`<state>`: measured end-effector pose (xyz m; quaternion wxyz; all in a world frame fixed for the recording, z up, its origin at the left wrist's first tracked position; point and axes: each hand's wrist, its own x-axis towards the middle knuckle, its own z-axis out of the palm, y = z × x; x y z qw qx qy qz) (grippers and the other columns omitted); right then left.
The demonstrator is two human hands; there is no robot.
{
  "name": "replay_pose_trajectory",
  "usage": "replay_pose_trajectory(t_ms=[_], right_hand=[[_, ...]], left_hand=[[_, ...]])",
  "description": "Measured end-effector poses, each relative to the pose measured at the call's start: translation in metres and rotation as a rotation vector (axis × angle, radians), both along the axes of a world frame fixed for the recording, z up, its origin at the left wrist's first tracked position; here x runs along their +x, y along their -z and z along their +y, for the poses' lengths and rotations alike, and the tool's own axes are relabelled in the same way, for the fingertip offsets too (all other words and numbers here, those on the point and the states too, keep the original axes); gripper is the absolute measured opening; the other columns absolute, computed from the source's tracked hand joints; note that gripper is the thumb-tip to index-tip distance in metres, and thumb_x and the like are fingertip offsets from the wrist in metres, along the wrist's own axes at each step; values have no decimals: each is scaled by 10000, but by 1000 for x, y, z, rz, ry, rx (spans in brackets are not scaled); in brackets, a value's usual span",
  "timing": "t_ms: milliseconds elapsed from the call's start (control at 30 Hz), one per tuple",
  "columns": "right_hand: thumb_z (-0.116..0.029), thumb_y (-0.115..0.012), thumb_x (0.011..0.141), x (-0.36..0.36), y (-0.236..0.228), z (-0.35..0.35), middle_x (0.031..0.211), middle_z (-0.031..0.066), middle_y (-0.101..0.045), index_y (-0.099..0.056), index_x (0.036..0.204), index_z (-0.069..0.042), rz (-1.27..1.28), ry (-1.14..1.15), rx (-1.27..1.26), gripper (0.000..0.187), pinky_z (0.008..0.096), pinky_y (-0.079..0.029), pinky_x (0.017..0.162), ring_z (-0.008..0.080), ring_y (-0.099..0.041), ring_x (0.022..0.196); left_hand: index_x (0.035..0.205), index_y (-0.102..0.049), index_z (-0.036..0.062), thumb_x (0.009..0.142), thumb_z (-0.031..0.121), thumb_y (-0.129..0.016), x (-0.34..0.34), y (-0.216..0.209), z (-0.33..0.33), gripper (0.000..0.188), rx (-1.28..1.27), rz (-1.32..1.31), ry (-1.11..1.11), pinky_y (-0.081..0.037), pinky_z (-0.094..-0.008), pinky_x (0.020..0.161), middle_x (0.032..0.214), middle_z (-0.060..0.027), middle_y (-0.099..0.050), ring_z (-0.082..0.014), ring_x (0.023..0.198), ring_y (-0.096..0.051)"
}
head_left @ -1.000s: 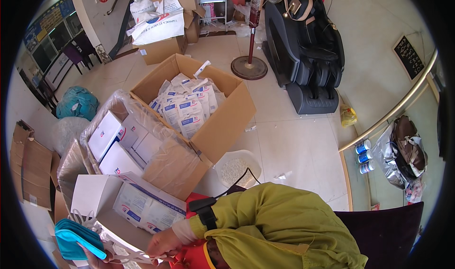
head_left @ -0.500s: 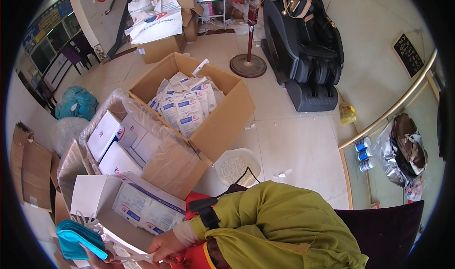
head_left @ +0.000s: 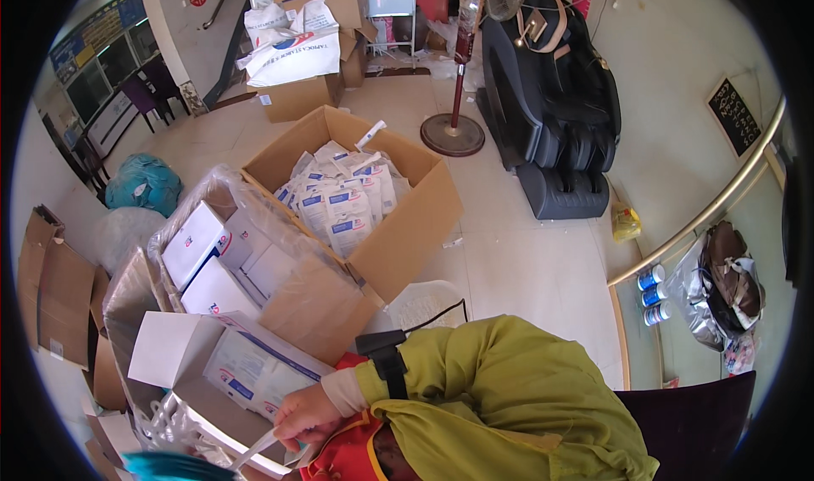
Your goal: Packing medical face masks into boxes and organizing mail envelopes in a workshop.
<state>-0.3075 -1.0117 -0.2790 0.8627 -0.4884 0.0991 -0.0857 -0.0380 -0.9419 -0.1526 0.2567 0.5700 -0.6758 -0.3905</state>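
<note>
My right hand (head_left: pixel 309 415), in a yellow-green sleeve, is closed in a pinch on a thin white strap (head_left: pixel 253 450) that slants down to the left. It is over the near edge of an open white carton (head_left: pixel 174 345) holding white packets with blue print (head_left: pixel 246 371). At the bottom edge is a stack of teal face masks (head_left: pixel 174 466), partly cut off by the frame. White ear loops (head_left: pixel 170 422) hang loosely beside the carton. My left hand does not show; it is below the frame or hidden by the masks.
Beyond the carton, a plastic-lined box (head_left: pixel 314 311) holds white cartons (head_left: pixel 193 237). Another cardboard box (head_left: pixel 415 244) is full of flat packets (head_left: pixel 339 201). A pale tub (head_left: pixel 424 303) stands beside them. Farther off are a fan stand (head_left: pixel 454 133) and a black massage chair (head_left: pixel 551 116).
The teal masks and my left hand have dropped toward the bottom edge, and the hand is out of sight. My right hand has risen a little, still pinching the strap. The view has tilted slightly.
</note>
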Motion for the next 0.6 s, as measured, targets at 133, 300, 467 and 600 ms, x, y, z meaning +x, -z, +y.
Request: replay_pose_trajectory(t_ms=[133, 300, 467, 600], right_hand=[[-287, -509, 907, 8, -22, -14, 530, -9, -496, -648, 819, -49, 10, -57, -175, 289, 244, -293, 387, 75, -397, 415], [-347, -482, 963, -12, -51, 3, 643, 0, -545, -639, 899, -25, 108, -133, -301, 363, 251, -365, 481, 65, -465, 530], [-305, -452, 992, -62, -50, 12, 608, -16, -461, -563, 804, -57, 190, -126, -138, 331, 233, -333, 499, 63, -419, 539], [-255, -437, 997, -105, -67, 21, 634, -25, -463, -562, 813, -44, 348, -88, -16, 307, 223, -316, 503, 54, -400, 556]], left_hand=[[1201, -567, 35, 846, 174, -636, -8, 3, 33, 387, -46, -549, 146, -487, -388, 875, 1027, -143, -668, -270, 978, -629], [915, -589, 45, 659, 194, -779, -12, 32, 39, 352, -434, -613, 91, -491, -401, 543, 753, -148, -592, -336, 626, -624], [899, -586, 60, 666, 184, -765, 16, 32, 35, 319, -488, -686, -27, -503, -392, 541, 758, -133, -596, -339, 634, -632], [1037, -591, 12, 764, 91, -695, 106, 70, 59, 303, -399, -840, -352, -522, -367, 627, 900, -144, -660, -285, 759, -663]])
